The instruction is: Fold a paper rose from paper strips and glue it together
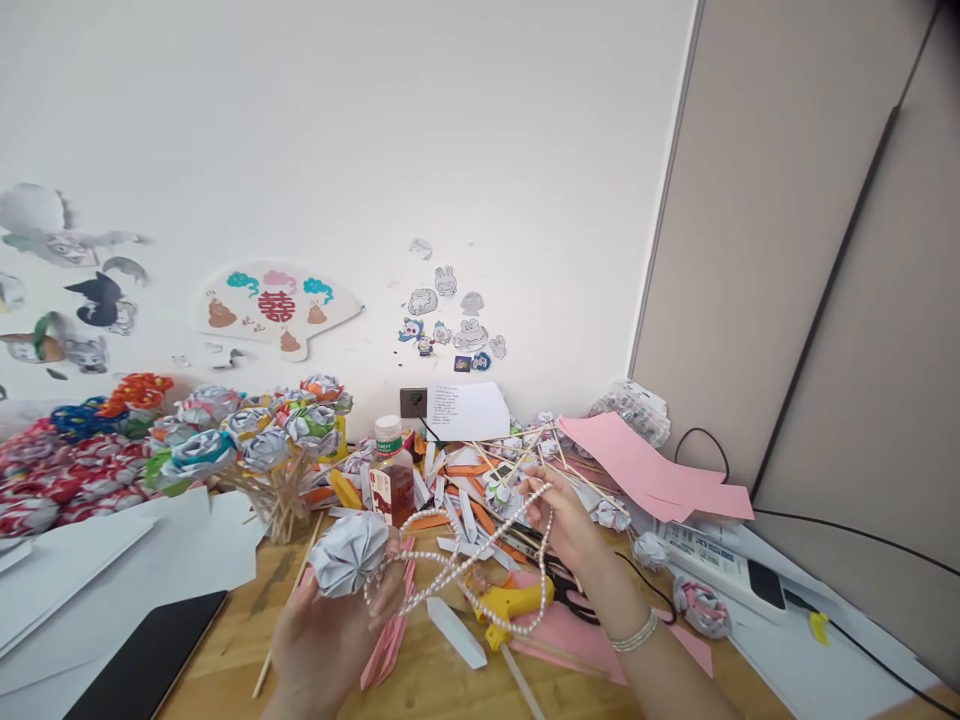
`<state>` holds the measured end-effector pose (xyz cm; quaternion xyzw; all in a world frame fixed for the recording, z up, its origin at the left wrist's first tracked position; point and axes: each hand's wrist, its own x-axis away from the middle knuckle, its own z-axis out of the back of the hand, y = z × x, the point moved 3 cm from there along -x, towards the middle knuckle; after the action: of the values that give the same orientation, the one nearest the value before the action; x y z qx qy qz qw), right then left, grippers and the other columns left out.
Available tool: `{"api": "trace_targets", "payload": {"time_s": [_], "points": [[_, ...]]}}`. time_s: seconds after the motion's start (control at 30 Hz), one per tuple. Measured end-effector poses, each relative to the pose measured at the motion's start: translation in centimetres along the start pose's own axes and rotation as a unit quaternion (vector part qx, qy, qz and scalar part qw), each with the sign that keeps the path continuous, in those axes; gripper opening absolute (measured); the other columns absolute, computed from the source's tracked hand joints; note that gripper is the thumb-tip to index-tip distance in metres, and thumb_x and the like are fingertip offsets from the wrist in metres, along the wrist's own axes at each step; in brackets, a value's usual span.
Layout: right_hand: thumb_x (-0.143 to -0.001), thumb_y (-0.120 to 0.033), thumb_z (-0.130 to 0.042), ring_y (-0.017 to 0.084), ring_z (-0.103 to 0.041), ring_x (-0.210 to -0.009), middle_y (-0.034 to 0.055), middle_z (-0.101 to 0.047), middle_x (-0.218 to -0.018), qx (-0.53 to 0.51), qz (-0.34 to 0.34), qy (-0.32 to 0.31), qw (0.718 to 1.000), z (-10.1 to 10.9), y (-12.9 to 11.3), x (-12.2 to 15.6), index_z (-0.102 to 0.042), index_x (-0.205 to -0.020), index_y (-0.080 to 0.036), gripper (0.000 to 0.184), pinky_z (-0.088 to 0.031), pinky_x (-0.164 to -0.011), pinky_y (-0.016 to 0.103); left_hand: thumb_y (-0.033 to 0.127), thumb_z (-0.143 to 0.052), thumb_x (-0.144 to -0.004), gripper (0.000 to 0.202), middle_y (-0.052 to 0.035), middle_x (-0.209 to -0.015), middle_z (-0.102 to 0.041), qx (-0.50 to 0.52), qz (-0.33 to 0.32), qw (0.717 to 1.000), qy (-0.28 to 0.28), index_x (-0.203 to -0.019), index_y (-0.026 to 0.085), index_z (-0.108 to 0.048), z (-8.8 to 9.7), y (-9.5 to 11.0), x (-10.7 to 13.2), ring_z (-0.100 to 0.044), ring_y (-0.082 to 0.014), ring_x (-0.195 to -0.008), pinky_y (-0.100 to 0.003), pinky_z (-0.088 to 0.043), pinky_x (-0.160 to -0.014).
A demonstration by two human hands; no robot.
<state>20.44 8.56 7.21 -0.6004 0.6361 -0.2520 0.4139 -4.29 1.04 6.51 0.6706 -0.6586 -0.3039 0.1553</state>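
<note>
My left hand [322, 635] is closed round a folded white paper flower [351, 553], held up over the near middle of the table. A looped string of white pearl beads [450, 565] runs from beside the flower across to my right hand [559, 515]. The fingers of my right hand pinch the bead string, and its slack hangs down in a loop. Under the beads lies a yellow hot glue gun [517, 600], partly covered by them. A folded white paper strip [457, 633] rests on the wood near the glue gun.
Several finished paper flowers on sticks [262, 440] stand at the left. A bottle with a white cap [391, 470] is behind my left hand. A black tablet-like slab [146, 655] lies front left, pink paper [652, 470] and a white power strip [724, 565] at right.
</note>
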Motion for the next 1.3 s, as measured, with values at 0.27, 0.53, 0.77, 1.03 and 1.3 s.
{"api": "trace_targets", "payload": {"time_s": [0.27, 0.53, 0.77, 1.03, 1.3], "points": [[-0.065, -0.046, -0.078, 0.006, -0.041, -0.048, -0.0035, -0.058, -0.069, -0.002, 0.032, -0.044, 0.999, -0.1, -1.7, 0.4, -0.061, -0.090, -0.021, 0.039, -0.034, -0.044, 0.018, 0.042, -0.078, -0.056, 0.037, -0.0026, -0.079, -0.063, 0.010, -0.011, 1.000, -0.004, -0.086, 0.025, -0.066, -0.3, 0.4, -0.1, -0.049, -0.0123, -0.053, -0.024, -0.043, -0.044], [-0.075, -0.035, -0.070, 0.019, -0.057, -0.097, 0.0042, -0.061, -0.108, 0.273, -0.065, -0.218, 0.935, -6.3, 0.6, 3.2, -0.064, -0.101, -0.022, 0.030, -0.045, -0.079, 0.029, 0.044, -0.071, -0.066, 0.038, -0.0115, -0.083, -0.068, -0.064, 0.018, 0.994, -0.081, -0.093, 0.018, -0.071, -0.7, -1.8, 0.0, -0.061, -0.0230, -0.071, -0.025, -0.047, -0.044], [-0.065, -0.001, -0.048, 0.017, -0.059, -0.101, 0.0033, -0.063, -0.108, 0.335, -0.091, -0.249, 0.904, -9.1, 1.2, 2.6, -0.058, -0.106, -0.020, 0.047, -0.046, -0.082, 0.028, 0.042, -0.068, -0.069, 0.035, -0.0087, -0.077, -0.066, -0.073, 0.050, 0.989, -0.118, -0.095, 0.019, -0.070, 0.8, -2.9, -0.2, -0.055, -0.0170, -0.055, -0.029, -0.048, -0.046], [-0.072, -0.005, -0.050, 0.011, -0.060, -0.076, -0.0017, -0.062, -0.083, 0.299, -0.148, -0.369, 0.867, -9.3, 2.5, 2.1, -0.063, -0.092, -0.020, 0.029, -0.044, -0.066, 0.020, 0.041, -0.071, -0.065, 0.035, -0.0094, -0.077, -0.067, -0.064, 0.078, 0.988, -0.116, -0.093, 0.021, -0.070, 1.4, -2.6, 0.0, -0.060, -0.0224, -0.056, -0.032, -0.049, -0.041], [-0.068, -0.036, -0.077, 0.009, -0.056, -0.051, -0.0044, -0.061, -0.066, 0.303, -0.217, -0.451, 0.811, -6.1, 0.7, 0.2, -0.061, -0.108, -0.018, 0.046, -0.042, -0.051, 0.020, 0.042, -0.078, -0.055, 0.037, -0.0078, -0.072, -0.069, -0.074, 0.058, 0.992, -0.090, -0.082, 0.018, -0.073, -0.1, -1.8, -0.1, -0.058, -0.0182, -0.050, -0.034, -0.051, -0.053]]}}
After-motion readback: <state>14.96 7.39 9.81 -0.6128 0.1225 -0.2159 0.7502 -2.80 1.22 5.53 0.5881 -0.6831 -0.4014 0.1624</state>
